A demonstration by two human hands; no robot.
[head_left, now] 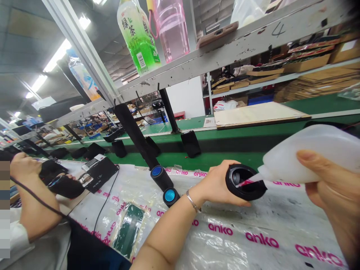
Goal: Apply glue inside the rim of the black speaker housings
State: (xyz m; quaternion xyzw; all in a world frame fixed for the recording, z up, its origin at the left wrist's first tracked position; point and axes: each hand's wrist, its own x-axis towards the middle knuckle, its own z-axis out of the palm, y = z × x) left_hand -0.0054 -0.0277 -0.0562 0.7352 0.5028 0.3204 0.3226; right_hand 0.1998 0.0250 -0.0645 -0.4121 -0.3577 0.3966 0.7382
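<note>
While the left hand [218,183] grips one black tube [246,182] near the far edge of the plastic-covered table [253,240], its open end faces right. From that side the right hand [332,183] squeezes around one white bottle [309,152], red nozzle [247,182] poking into the opening. Two blue-capped tubes [164,185] lie just left.

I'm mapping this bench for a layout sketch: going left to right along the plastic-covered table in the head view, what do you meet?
Co-worker's hand → black device → two blue-capped cylinders → left hand → black ring part → white squeeze bottle → right hand.
</note>
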